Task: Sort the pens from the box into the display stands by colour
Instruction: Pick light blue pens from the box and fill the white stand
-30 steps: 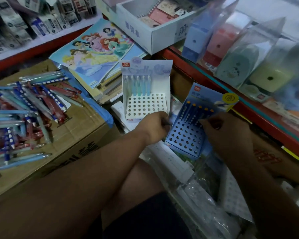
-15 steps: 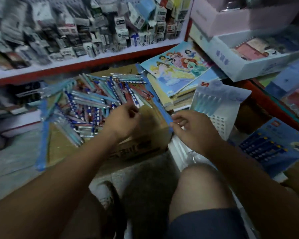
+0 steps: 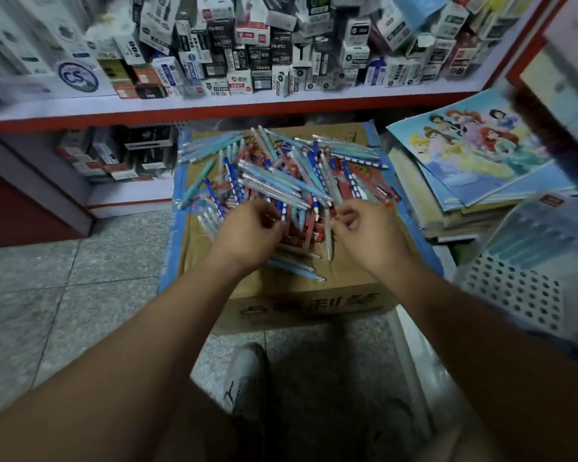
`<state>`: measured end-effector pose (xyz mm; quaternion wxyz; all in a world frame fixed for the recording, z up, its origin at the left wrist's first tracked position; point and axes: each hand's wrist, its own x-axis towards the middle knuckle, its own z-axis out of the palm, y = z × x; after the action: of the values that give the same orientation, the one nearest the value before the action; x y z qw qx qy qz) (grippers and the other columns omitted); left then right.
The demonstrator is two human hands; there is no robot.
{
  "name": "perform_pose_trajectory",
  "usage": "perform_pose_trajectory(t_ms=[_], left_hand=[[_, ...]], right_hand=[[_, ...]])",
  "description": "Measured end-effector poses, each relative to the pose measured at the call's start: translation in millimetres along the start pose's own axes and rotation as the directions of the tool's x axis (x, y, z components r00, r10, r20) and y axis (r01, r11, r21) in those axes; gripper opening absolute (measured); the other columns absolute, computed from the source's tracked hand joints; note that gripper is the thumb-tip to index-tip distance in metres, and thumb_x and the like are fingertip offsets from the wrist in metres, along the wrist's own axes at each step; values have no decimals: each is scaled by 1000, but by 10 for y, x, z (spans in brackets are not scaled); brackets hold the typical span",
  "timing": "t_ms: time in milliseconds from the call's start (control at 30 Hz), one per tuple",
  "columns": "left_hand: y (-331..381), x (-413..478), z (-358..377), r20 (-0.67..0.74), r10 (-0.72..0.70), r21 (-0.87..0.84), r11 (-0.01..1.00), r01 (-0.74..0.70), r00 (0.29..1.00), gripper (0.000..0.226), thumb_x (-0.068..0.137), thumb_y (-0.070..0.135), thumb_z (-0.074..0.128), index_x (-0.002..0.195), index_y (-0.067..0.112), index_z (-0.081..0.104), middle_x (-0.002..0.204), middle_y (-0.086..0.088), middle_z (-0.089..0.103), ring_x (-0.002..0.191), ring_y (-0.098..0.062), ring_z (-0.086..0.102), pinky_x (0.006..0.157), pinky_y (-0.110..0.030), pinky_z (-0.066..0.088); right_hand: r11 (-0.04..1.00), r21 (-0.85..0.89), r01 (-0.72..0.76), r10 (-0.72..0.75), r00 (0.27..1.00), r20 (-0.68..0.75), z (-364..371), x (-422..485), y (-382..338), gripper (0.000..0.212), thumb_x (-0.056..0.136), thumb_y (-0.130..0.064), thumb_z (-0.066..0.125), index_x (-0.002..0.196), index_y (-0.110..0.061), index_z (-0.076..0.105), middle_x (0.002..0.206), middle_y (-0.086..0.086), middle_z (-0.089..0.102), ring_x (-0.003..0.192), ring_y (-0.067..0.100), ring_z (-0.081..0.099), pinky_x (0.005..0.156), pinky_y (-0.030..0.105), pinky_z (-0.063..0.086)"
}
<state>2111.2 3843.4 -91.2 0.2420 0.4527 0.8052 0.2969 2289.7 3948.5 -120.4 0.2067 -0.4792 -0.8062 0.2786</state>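
The pens (image 3: pixel 281 181) lie in a loose heap on the top of a closed cardboard box (image 3: pixel 307 306) that has blue tape along its edges. They are mixed: pale blue, teal, red, and dark blue with white dots, crossing one over the other in all directions.

Both hands are at the near edge of this heap. The left grip (image 3: pixel 247 231) is turned palm down and its fingers are curled into the pens and touch them; I cannot tell if they close around one pen. The right grip (image 3: pixel 367 231) is just beside it, also curled, with the thumb brought against the forefinger. A small dark blue bit shows between them, but I cannot tell if it is a pen that is pinched. A pale pen lies on the heap between the two hands.

To the right of the box is a stack of colouring books (image 3: pixel 474 155) with cartoon princesses on the cover. Nearer, at the right edge, stands a white display stand (image 3: pixel 521 295) with many round holes, and a row of pale blue pens at its back.

Behind the box is a shelf (image 3: pixel 234 110) with a red front edge, full of small stationery packets. Below are the grey tiled floor (image 3: pixel 64 278) and a white shoe (image 3: pixel 247 378)
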Motion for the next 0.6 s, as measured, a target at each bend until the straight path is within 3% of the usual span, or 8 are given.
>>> perform_pose_trajectory(t_ms=[100,167,233,367,467,533,600], left_hand=[[-20,65,8,0,-9,-36,999,9,1000,12,92,29,65,100,19,66,88,0,70,81,-18,66,77,-39,57],[-13,87,17,1,-7,-51,999,7,1000,10,92,27,65,96,19,66,85,0,69,79,-17,65,76,-36,56],[-13,114,16,2,-14,-70,997,14,1000,8,92,27,66,93,19,66,82,2,68,78,-15,64,74,-33,55],[-28,188,-10,0,-11,-81,997,11,1000,10,93,28,64,93,18,67,82,1,69,80,-17,65,75,-35,55],[-14,222,-17,-24,1,-101,995,-3,1000,11,94,28,62,93,18,67,79,3,68,78,-18,65,73,-36,55],[-16,233,-9,-28,-36,-213,977,30,999,13,96,27,61,100,17,68,79,3,69,75,-17,66,72,-37,57],[-47,275,-9,-18,-136,-392,912,118,991,25,96,29,62,117,16,67,92,0,72,84,-15,69,81,-40,59]], right_hand=[[999,-24,27,-29,993,-110,53,283,-43,19,90,-27,69,107,-18,68,98,-2,63,86,16,61,73,29,49],[995,-93,21,-31,993,-112,90,462,-57,25,88,-31,71,110,-18,68,102,2,64,87,18,61,75,31,51],[994,-106,-8,1,998,-63,140,585,-62,27,87,-30,73,110,-17,69,97,2,67,85,18,63,78,34,54],[997,-25,-68,69,997,27,242,646,-65,13,90,-22,72,102,-16,71,79,-7,65,71,12,62,67,32,55],[996,7,-85,85,996,-7,208,650,-98,9,91,-20,71,99,-18,73,80,-9,66,70,10,62,66,33,56],[991,90,-96,103,991,-81,116,623,-185,7,90,-19,71,97,-20,71,82,-8,66,69,5,61,63,28,56],[963,257,-76,98,992,-74,25,533,-335,6,90,-19,72,95,-21,71,82,-6,67,67,2,62,59,19,54]])
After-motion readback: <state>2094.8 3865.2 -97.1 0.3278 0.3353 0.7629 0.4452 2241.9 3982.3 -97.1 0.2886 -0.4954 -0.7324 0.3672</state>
